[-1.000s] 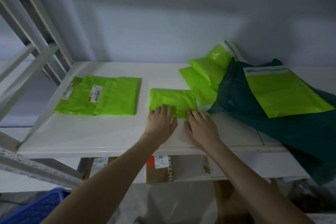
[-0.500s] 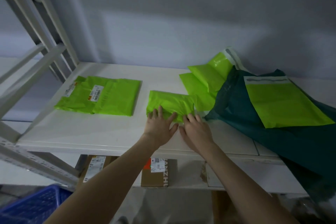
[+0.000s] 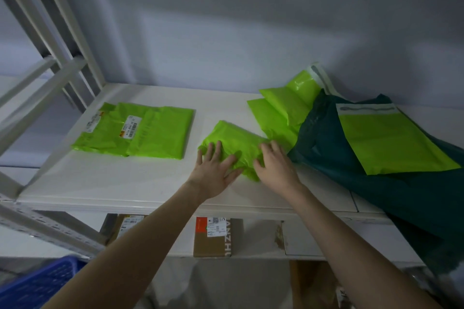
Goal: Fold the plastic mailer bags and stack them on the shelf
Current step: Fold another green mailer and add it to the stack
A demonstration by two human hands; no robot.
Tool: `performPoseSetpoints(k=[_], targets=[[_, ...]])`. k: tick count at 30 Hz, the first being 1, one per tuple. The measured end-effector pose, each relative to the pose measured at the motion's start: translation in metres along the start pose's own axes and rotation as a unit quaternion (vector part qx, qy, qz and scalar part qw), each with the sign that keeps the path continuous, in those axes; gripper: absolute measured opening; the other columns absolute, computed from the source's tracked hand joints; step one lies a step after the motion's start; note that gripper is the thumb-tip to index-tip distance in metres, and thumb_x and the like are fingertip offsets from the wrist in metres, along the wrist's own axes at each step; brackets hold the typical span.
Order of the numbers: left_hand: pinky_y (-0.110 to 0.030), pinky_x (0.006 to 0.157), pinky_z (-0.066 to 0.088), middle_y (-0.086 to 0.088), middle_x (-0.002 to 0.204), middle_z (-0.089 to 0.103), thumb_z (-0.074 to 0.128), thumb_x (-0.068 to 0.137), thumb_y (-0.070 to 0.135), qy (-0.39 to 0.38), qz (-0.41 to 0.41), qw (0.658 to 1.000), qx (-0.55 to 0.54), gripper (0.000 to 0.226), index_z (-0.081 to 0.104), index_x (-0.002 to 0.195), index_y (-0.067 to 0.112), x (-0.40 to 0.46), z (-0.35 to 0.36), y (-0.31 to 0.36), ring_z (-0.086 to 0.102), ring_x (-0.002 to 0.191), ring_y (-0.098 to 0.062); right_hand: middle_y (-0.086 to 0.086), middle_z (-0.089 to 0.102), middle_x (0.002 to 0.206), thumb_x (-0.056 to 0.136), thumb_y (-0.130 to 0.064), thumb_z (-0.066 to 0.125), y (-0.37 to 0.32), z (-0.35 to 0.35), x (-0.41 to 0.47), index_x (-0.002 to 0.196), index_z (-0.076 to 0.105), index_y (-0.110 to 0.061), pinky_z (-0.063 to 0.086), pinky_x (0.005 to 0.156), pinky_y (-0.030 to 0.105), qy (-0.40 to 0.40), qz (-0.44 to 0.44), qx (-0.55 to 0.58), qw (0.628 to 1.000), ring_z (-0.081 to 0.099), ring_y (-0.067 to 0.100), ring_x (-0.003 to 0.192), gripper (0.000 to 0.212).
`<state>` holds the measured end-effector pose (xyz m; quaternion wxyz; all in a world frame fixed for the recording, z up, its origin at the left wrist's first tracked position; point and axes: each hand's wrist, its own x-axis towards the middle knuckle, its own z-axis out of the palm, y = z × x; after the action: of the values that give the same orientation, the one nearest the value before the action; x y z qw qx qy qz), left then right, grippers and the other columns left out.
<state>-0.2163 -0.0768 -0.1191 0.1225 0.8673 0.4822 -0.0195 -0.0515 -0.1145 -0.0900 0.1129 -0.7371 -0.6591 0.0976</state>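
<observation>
A small folded lime-green mailer bag [image 3: 234,139] lies mid-shelf on the white shelf board [image 3: 120,183]. My left hand [image 3: 213,170] lies flat on its near left corner, fingers spread. My right hand [image 3: 275,165] presses on its near right edge, fingers slightly curled over the plastic. A stack of folded green mailers [image 3: 140,130] with a barcode label rests at the left. More unfolded green mailers [image 3: 283,110] lie at the back right, and another [image 3: 386,143] lies on a dark green bag [image 3: 351,183].
White metal shelf uprights [image 3: 57,40] stand at the left. A lower shelf holds cardboard boxes [image 3: 213,238]. A blue crate [image 3: 37,283] sits at the bottom left. The grey wall closes the back.
The folded mailer has turned and shifted slightly, its near edge now bunched. Both hands moved further onto it, the left hand's fingers spreading wider.
</observation>
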Motion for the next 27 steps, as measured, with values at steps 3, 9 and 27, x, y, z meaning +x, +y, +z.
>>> performPoseSetpoints(k=[3, 9, 27], targets=[[-0.049, 0.115, 0.005, -0.017, 0.157, 0.004, 0.029, 0.095, 0.054, 0.02, 0.005, 0.999, -0.025, 0.054, 0.032, 0.136, 0.019, 0.0, -0.003, -0.006, 0.001, 0.145, -0.034, 0.016, 0.042, 0.131, 0.094, -0.025, 0.045, 0.002, -0.001, 0.003, 0.134, 0.039, -0.004, 0.034, 0.101, 0.038, 0.006, 0.021, 0.018, 1.0, 0.037, 0.03, 0.125, 0.045], [-0.047, 0.117, 0.005, -0.008, 0.158, 0.001, 0.04, 0.094, 0.049, 0.016, 0.033, 0.997, -0.074, 0.05, 0.035, 0.128, 0.013, 0.002, -0.004, -0.017, -0.004, 0.146, -0.028, 0.014, 0.038, 0.142, 0.095, -0.027, 0.047, 0.0, 0.004, 0.001, 0.144, 0.027, -0.007, 0.032, 0.106, 0.038, -0.033, 0.053, 0.091, 0.994, 0.034, 0.029, 0.132, 0.056], [-0.044, 0.116, -0.001, -0.006, 0.158, -0.011, 0.041, 0.087, 0.057, -0.001, 0.14, 0.989, -0.054, 0.064, 0.026, 0.144, 0.031, 0.013, -0.021, -0.071, -0.01, 0.145, -0.029, 0.014, 0.063, 0.098, 0.085, -0.014, 0.063, -0.039, -0.017, 0.03, 0.103, 0.054, -0.008, 0.033, 0.066, 0.025, 0.036, 0.188, 0.247, 0.95, 0.06, 0.027, 0.093, 0.021]])
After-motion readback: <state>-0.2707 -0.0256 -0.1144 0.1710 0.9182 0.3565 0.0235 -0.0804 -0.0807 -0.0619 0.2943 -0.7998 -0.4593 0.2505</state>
